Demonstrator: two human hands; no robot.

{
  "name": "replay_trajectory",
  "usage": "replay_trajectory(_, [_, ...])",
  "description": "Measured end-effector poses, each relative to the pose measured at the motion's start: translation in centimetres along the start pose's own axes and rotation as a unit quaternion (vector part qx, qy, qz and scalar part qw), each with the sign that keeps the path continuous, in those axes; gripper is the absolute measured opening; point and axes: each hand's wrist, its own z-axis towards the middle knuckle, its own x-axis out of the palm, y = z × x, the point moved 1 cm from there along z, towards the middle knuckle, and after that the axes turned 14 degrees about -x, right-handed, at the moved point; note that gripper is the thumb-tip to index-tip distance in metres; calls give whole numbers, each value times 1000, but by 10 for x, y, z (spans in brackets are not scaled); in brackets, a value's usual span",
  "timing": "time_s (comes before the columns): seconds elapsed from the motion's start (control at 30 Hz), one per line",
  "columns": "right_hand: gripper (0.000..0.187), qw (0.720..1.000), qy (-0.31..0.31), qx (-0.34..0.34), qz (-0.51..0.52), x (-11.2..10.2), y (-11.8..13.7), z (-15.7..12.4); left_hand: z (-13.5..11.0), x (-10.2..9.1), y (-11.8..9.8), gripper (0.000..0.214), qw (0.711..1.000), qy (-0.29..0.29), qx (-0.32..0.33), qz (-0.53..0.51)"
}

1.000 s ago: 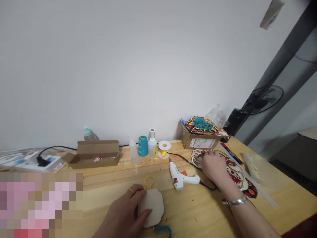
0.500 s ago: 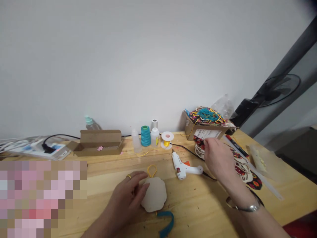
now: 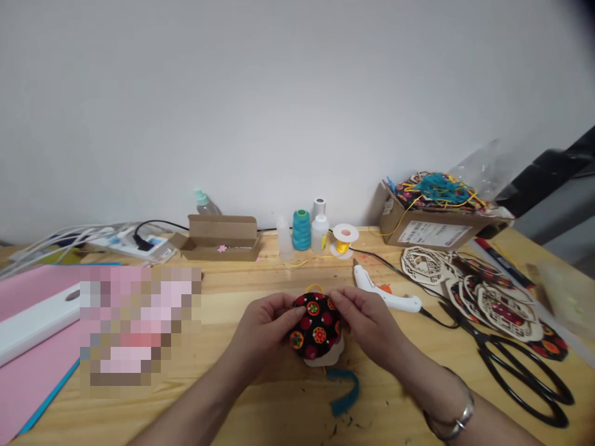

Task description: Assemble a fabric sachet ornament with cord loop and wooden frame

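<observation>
A black fabric piece with red, orange and green round patterns (image 3: 318,334) lies over a pale scalloped panel (image 3: 330,356), leaving the panel's lower edge showing. My left hand (image 3: 272,319) pinches the fabric at its upper left edge. At the upper right edge, my right hand (image 3: 367,316) grips it between thumb and fingers. A yellow cord loop (image 3: 315,288) sticks out above the panel, and a teal ribbon (image 3: 346,396) hangs out below it on the table. Behind my right hand lies a white glue gun (image 3: 385,294) with an orange trigger.
Black-handled scissors (image 3: 520,371) and cut-out wooden shapes (image 3: 493,297) lie at the right. A cardboard box (image 3: 427,229) of fabric and cords stands behind them. Along the wall are a teal thread cone (image 3: 302,230), a yellow cord spool (image 3: 345,238) and an open narrow box (image 3: 223,238).
My right hand has come from the pile at the right with the patterned fabric, now over the pale panel. My left hand has moved from the panel to the fabric's edge. The view has shifted.
</observation>
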Motion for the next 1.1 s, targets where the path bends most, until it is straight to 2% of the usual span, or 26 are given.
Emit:
replay_trajectory(0.13, [23,990,46,52,121,4,3,-2,0,1,-1,28,1000,-9,5,10])
replay_trajectory(0.23, [19,991,23,87,94,5,0,-2,0,0,1,33,1000,-4,7,-6])
replay_trajectory(0.37, [18,993,-22,88,82,3,-2,-2,-2,1,0,45,999,30,17,15])
replay_trajectory(0.43, [18,992,-31,89,84,2,-1,-1,-3,3,-1,38,999,43,8,26])
replay_trajectory(0.53, [19,992,-29,93,83,1,1,-1,-3,5,-3,29,999,30,-1,39])
replay_trajectory(0.73, [23,995,-23,73,61,-1,0,0,-3,3,-1,31,997,12,16,72])
replay_trajectory(0.83, [22,994,16,69,82,0,-2,-3,-4,3,-1,33,996,4,21,83])
replay_trajectory(0.93, [20,997,47,46,43,1,-4,-4,-3,2,-1,38,996,0,25,86])
replay_trajectory(1.0, [20,999,31,16,-2,-2,-4,-2,-2,2,0,41,996,16,31,86])
replay_trajectory(1.1, [20,997,-33,-30,-67,-16,-1,5,-2,3,2,41,994,38,36,96])
